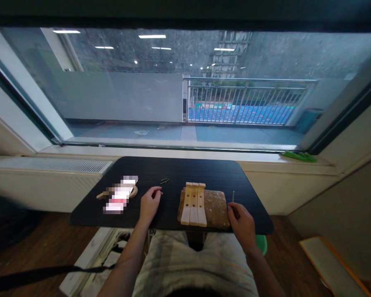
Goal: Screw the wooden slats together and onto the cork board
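Note:
My left hand (151,204) is over the left-middle of the dark table, thumb and forefinger drawn together; anything between them is too small to make out. Just beyond it lie several thin metal screws or nails (165,180). Three pale wooden pieces (194,204) with dark round holes lie side by side on a brown speckled block (217,208), covering its left part. At the block's right edge is my right hand (243,222), fingers pinched. A thin metal rod (233,196) stands upright from its fingertips.
A blurred-out item (120,196) with wooden parts beside it lies on the table's (179,165) left side. Behind stand a radiator (49,181) and a window sill with a green item (298,156). A green container (261,244) shows below the table's right side.

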A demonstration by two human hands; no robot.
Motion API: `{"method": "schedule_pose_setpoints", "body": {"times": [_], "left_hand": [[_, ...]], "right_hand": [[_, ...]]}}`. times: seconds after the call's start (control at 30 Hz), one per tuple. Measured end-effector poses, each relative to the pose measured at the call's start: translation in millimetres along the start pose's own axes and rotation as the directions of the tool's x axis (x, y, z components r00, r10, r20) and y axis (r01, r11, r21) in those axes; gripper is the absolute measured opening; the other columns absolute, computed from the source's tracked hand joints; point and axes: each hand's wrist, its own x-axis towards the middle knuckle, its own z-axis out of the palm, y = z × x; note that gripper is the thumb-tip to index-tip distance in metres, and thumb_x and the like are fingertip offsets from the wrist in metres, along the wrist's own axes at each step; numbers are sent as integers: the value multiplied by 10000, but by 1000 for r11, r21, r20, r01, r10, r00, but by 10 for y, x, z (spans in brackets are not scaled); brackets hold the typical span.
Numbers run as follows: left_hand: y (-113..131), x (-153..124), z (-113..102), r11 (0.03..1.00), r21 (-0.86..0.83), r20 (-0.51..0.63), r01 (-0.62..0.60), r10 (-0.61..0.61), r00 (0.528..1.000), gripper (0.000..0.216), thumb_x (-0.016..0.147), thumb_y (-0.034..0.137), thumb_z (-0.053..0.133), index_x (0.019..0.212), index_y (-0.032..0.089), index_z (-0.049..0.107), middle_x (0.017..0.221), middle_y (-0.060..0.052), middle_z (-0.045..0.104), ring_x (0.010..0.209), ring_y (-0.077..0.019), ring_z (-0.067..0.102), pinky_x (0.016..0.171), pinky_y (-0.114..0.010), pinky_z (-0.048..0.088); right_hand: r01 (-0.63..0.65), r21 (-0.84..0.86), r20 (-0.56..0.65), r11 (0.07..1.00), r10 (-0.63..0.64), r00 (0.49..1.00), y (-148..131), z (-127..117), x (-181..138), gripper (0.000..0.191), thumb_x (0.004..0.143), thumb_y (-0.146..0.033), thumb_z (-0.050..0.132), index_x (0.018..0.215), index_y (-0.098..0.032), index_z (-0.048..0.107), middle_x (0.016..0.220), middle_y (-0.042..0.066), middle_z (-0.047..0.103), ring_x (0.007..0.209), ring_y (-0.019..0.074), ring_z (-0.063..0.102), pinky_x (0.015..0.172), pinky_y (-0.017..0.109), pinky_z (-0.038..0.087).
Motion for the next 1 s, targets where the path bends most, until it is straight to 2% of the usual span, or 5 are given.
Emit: {"method": "schedule_pose_setpoints", "body": {"times": [0.2,0.4,0.67,0.77,1.0], "left_hand": [[-9,-5,19,999,-41,-36,17,-18,999,267,745,359,489,880,183,637,785,-63,729,795,-230,686,792,-358,525],[-19,-14,17,995,-86,-38,41,-45,998,341,747,374,517,998,164,611,815,-74,738,810,-233,694,807,-367,526],[-46,-61,-46,992,-111,-94,52,-62,994,331,759,424,542,920,155,651,873,-90,726,832,-225,679,802,-361,536],[69,-191,-57,998,-5,-85,-61,60,995,298,760,438,578,858,173,672,846,-61,704,768,-201,645,751,-339,533],[675,-471,-21,953,-41,95,-301,304,948,143,848,300,583,832,200,683,733,5,650,661,-122,600,627,-228,504]], "right_hand": [[-5,2,9,1000,5,1000,38,8,-1,308,880,-417,459,910,-187,661,904,95,692,819,225,635,779,368,495],[-24,29,20,999,23,1000,46,16,-2,324,886,-415,453,967,-184,665,919,91,702,800,225,639,780,377,501],[95,131,-31,987,-91,995,-90,-157,-22,289,909,-319,451,973,-183,698,815,67,626,749,190,602,687,316,495],[158,118,-21,980,-157,987,-208,-214,-7,283,909,-259,432,947,-186,703,796,54,590,713,169,584,642,290,484],[197,-37,193,980,-187,963,-607,-117,79,301,904,-181,426,1015,-217,704,928,62,602,800,162,629,699,281,507]]}}
